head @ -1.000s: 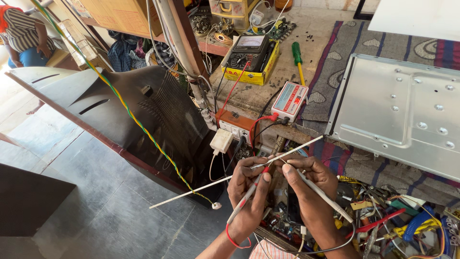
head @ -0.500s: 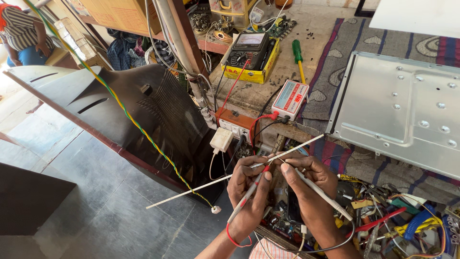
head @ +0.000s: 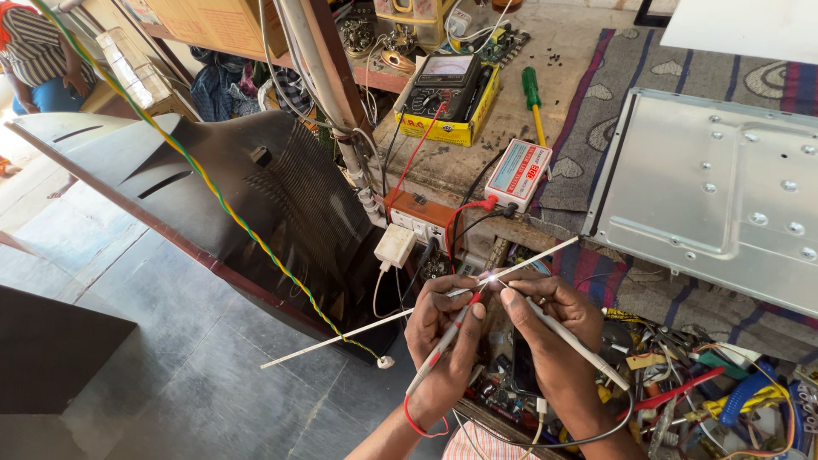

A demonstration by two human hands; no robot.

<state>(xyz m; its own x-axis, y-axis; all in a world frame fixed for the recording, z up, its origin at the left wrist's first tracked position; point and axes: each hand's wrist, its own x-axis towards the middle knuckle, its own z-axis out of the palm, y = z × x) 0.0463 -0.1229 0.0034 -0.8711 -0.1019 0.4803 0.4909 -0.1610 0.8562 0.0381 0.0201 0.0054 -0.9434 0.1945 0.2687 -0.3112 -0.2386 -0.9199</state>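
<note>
1. Since the frame a second ago the long white strip (head: 426, 308) has swung its far end a little lower and leftward, and a bright glint now shows at the spot where the two probes meet it; both hands keep the same place over the bench edge.
2. The left hand (head: 439, 341) pinches a red-tipped probe (head: 443, 345) between thumb and fingers, its tip pressed to the strip just beside the glint.
3. The right hand (head: 554, 328) grips a white probe (head: 567, 336) like a pen, its point touching the strip close to the red one, fingers curled shut round the shaft.
4. The strip lies across both hands' fingertips, running from lower left over the floor up to the right, toward the striped cloth (head: 596, 128).
5. To do this well, I judge each tip should sit squarely on its own contact, the two tips near yet apart, with the strip steadied by the spare fingers so it does not swing.
6. Red and black leads run up to the small white-and-red tester (head: 521, 170); a meter (head: 447, 81) in a yellow box sits beyond it.
7. A grey metal panel (head: 716, 187) lies to the right, a dark screen back (head: 256, 196) to the left, loose tools and wires just below the right hand.
</note>
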